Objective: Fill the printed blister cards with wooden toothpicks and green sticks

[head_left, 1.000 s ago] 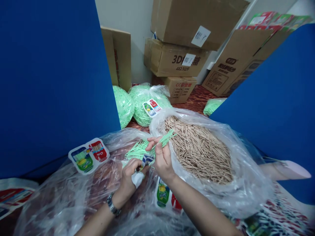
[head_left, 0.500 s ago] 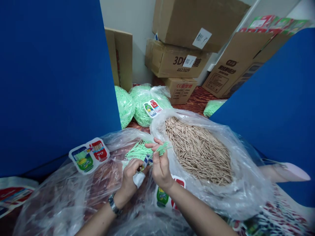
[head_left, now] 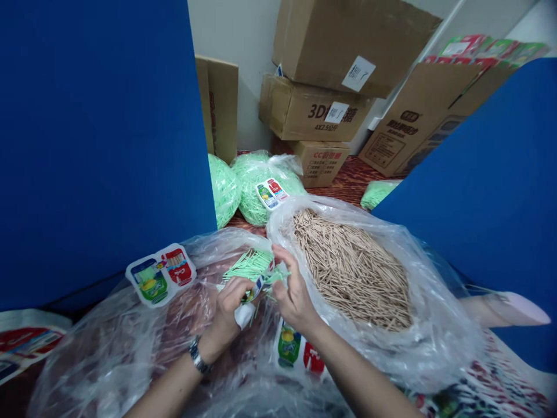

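My left hand (head_left: 230, 305), with a metal watch on the wrist, is closed around a small printed packet (head_left: 260, 285) with a white part showing below the fingers. My right hand (head_left: 298, 299) is beside the packet's upper end, fingers curled round a small bunch of thin green sticks (head_left: 281, 271); some of the bunch is hidden. Just beyond the hands, a heap of green sticks (head_left: 246, 264) lies in a clear plastic bag (head_left: 209, 241). A large open bag to the right holds brown sticks (head_left: 352, 267).
A printed double tray (head_left: 161, 274) lies on plastic at left; another tray (head_left: 289, 346) sits under my right forearm. Tied bags of green sticks (head_left: 256, 165) stand behind. Cardboard boxes (head_left: 319, 110) are stacked at the back. Blue panels (head_left: 100, 145) flank both sides.
My right hand has lowered the green sticks from above the packet to its upper end, and its fingers have shifted. My left hand stays about where it was, holding the packet.
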Demonstrator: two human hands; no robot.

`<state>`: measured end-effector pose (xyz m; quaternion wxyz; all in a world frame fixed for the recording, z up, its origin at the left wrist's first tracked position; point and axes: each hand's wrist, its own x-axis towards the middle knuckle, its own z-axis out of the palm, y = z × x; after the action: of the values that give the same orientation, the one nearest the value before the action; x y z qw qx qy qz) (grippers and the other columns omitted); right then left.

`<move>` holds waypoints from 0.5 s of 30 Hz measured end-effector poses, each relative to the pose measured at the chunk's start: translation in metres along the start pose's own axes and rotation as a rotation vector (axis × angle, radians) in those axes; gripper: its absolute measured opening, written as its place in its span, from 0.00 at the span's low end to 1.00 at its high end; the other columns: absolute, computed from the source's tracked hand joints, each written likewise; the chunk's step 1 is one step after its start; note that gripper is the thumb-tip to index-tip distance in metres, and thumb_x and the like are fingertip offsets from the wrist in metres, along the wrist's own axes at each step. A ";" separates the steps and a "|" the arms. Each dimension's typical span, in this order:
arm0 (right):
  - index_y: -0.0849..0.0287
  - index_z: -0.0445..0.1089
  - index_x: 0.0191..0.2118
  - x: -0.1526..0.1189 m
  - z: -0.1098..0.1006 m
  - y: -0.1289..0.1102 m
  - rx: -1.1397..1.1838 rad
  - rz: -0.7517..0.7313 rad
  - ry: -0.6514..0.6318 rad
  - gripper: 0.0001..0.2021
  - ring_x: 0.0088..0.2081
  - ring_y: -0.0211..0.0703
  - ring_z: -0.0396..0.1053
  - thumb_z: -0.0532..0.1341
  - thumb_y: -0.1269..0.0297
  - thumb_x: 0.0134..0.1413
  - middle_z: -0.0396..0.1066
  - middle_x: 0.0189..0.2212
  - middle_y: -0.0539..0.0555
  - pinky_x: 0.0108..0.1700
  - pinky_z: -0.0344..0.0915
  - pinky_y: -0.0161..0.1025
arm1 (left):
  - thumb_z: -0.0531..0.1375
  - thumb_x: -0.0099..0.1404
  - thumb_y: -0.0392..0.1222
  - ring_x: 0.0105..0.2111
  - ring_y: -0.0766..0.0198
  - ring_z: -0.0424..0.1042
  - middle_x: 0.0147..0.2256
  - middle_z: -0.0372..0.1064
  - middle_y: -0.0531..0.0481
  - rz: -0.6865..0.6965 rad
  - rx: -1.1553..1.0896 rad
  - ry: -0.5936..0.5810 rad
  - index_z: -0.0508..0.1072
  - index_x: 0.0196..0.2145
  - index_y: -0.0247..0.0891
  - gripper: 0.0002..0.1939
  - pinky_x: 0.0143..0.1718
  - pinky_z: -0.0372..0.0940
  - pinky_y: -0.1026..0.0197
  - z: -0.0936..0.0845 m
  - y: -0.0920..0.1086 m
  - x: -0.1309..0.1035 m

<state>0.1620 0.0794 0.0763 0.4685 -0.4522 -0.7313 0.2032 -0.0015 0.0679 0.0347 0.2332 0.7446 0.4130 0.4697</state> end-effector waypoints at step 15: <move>0.50 0.53 0.63 0.028 -0.021 -0.010 -0.258 -0.470 -0.168 0.28 0.57 0.50 0.63 0.57 0.68 0.59 0.66 0.56 0.57 0.63 0.48 0.60 | 0.57 0.65 0.37 0.32 0.58 0.69 0.31 0.70 0.47 -0.058 -0.031 -0.177 0.71 0.33 0.37 0.04 0.34 0.63 0.58 -0.016 0.016 0.012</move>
<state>0.1716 0.0950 0.1077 0.3790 -0.3079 -0.8721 0.0309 -0.0066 0.0684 0.0602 0.2940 0.7673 0.4047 0.4014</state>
